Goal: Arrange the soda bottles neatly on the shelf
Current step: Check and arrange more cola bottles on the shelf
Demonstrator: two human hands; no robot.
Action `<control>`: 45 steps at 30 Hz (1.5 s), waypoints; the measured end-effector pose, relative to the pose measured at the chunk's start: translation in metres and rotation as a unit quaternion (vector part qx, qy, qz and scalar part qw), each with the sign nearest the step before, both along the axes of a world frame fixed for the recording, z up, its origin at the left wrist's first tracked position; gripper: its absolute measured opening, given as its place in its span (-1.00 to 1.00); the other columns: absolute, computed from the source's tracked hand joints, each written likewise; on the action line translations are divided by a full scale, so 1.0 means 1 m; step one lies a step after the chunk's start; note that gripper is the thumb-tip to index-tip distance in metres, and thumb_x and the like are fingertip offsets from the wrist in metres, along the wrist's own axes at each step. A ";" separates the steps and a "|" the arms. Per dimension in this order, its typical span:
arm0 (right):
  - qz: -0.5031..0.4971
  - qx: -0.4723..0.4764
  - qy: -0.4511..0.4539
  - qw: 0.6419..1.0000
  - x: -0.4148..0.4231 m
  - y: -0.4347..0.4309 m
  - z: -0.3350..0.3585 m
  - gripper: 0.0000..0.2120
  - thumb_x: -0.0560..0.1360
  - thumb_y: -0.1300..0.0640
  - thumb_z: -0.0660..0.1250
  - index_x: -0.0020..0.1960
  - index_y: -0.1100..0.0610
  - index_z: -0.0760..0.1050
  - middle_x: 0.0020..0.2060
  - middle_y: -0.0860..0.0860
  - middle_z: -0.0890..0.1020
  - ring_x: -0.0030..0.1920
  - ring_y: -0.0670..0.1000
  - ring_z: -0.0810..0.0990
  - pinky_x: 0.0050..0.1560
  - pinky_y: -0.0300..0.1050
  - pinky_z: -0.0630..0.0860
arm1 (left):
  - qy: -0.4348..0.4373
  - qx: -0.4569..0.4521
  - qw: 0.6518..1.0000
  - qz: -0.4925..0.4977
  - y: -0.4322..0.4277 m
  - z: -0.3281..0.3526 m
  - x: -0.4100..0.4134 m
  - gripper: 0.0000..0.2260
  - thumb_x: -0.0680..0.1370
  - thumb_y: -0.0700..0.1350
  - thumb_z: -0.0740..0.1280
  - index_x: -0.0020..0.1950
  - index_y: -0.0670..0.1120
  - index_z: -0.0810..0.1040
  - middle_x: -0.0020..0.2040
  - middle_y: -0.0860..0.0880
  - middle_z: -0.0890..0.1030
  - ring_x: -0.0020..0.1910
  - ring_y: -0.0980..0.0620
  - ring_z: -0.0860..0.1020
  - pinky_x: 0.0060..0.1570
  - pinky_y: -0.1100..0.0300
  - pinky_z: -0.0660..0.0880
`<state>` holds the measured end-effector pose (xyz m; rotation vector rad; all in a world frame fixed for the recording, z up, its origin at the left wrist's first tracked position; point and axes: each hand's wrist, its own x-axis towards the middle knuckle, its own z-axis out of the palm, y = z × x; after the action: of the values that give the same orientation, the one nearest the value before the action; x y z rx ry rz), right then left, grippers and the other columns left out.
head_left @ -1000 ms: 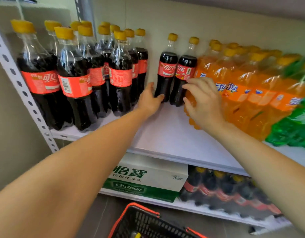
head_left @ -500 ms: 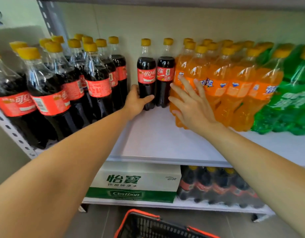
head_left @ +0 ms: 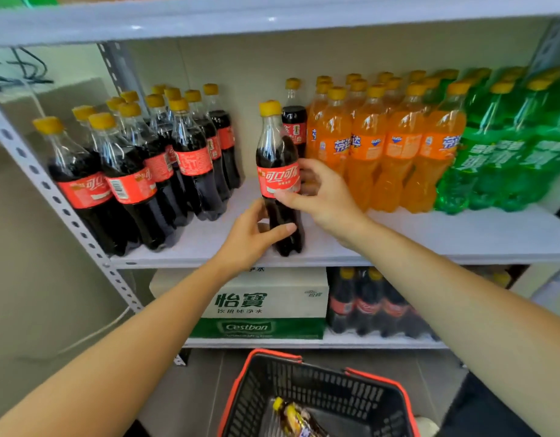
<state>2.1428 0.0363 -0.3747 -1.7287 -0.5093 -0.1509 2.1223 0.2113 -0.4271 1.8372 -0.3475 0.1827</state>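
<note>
A cola bottle (head_left: 277, 159) with a yellow cap and red label stands near the front of the white shelf (head_left: 430, 241). My left hand (head_left: 253, 238) grips its lower body, thumb across the front. My right hand (head_left: 319, 197) holds it at the label from the right. Behind it a second cola bottle (head_left: 295, 121) stands at the back wall. A group of cola bottles (head_left: 140, 171) fills the shelf's left end. Orange soda bottles (head_left: 386, 146) and green soda bottles (head_left: 506, 152) stand in rows to the right.
Below the shelf sit a white and green water carton (head_left: 259, 304) and more cola bottles (head_left: 367, 307). A black basket with a red rim (head_left: 316, 392) stands on the floor under my arms, with bottles inside. A grey perforated upright (head_left: 51, 197) bounds the left side.
The left cola bottle of the back pair has come forward to the shelf's front. Both hands now hold it. The camera has pulled back and tilted, showing the basket.
</note>
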 end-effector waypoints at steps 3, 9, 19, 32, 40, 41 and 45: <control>0.002 0.029 0.009 1.000 -0.023 -0.007 -0.006 -0.46 0.41 0.21 0.58 0.32 0.06 0.46 0.10 -0.08 0.67 0.08 -0.20 0.65 0.10 -0.29 0.56 | 0.008 0.032 0.999 -0.030 -0.008 0.001 -0.026 -0.63 0.57 -0.22 0.45 0.35 -0.18 0.48 0.23 -0.12 0.64 0.25 -0.08 0.61 0.17 0.01 0.60; -0.009 0.074 0.053 0.996 -0.060 -0.034 -0.032 -0.32 0.34 0.19 0.63 0.39 0.12 0.43 0.15 0.01 0.68 0.16 -0.03 0.66 0.21 -0.10 0.57 | 0.017 0.022 0.999 -0.025 0.000 0.028 -0.057 -0.52 0.45 -0.15 0.36 0.38 -0.10 0.59 0.26 -0.03 0.67 0.32 0.06 0.58 0.35 -0.09 0.51; -0.063 0.009 0.048 0.997 -0.099 -0.028 -0.054 -0.30 0.13 -0.19 0.67 0.17 0.00 0.53 -0.04 -0.04 0.72 -0.07 -0.09 0.72 0.02 -0.07 0.65 | 0.004 -0.069 0.997 -0.018 -0.019 0.032 -0.068 -0.55 0.43 -0.05 0.56 0.27 -0.12 0.59 0.11 -0.08 0.71 0.04 -0.11 0.69 0.00 -0.05 0.66; 0.190 0.146 0.357 0.903 -0.100 -0.045 -0.066 -0.39 0.41 -0.40 0.26 0.08 0.08 0.70 -0.05 0.17 0.71 -0.07 0.14 0.71 -0.08 0.05 0.65 | 0.068 -0.168 0.976 -0.116 -0.014 0.016 -0.069 -0.64 0.61 -0.16 0.29 0.42 -0.16 0.49 0.21 -0.07 0.64 0.16 -0.04 0.61 0.18 -0.17 0.59; 0.067 0.049 0.223 0.971 -0.104 -0.041 -0.072 -0.48 0.55 -0.35 0.20 0.28 -0.02 0.57 0.14 -0.08 0.70 0.19 -0.10 0.65 0.34 0.01 0.49 | 0.022 -0.110 0.993 -0.030 -0.026 0.016 -0.073 -0.50 0.48 -0.17 0.52 0.40 -0.14 0.51 0.12 -0.12 0.67 0.03 0.00 0.66 0.03 0.10 0.63; 0.063 0.047 0.217 0.973 -0.104 -0.042 -0.073 -0.49 0.56 -0.34 0.20 0.30 -0.02 0.56 0.17 -0.09 0.69 0.22 -0.12 0.63 0.38 0.02 0.46 | 0.027 -0.116 0.993 -0.025 -0.024 0.016 -0.073 -0.51 0.47 -0.15 0.51 0.39 -0.13 0.52 0.15 -0.15 0.65 0.02 -0.02 0.67 0.01 0.07 0.64; 0.081 0.070 0.235 0.966 -0.103 -0.042 -0.071 -0.45 0.55 -0.35 0.17 0.36 -0.03 0.53 0.25 -0.08 0.65 0.32 -0.07 0.57 0.45 0.15 0.37 | 0.047 -0.152 0.985 -0.060 -0.019 0.015 -0.071 -0.59 0.54 -0.16 0.39 0.38 -0.22 0.51 0.16 -0.11 0.64 0.07 -0.05 0.65 0.05 0.02 0.60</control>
<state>2.0401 -0.0058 -0.4452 -1.5099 -0.2772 0.3269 2.0517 0.1925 -0.4118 1.5126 -0.3436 0.0614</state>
